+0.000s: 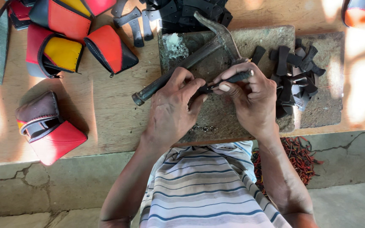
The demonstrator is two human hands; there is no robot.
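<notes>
My left hand (172,107) pinches a small black leather strip (202,90) against a stone slab (267,38). My right hand (250,99) grips a thin dark punch tool (238,77), its tip at the strip between my two thumbs. A claw hammer (191,59) lies slanted across the slab just behind my left hand, its head toward the top. A heap of cut black leather strips (294,78) sits on the slab right of my right hand.
Red, yellow and black leather pouches (64,50) lie at the upper left of the wooden board, another red and brown pouch (47,128) at the left. More black strips (178,12) are piled at the top. Red and dark scraps (300,156) lie on the concrete floor.
</notes>
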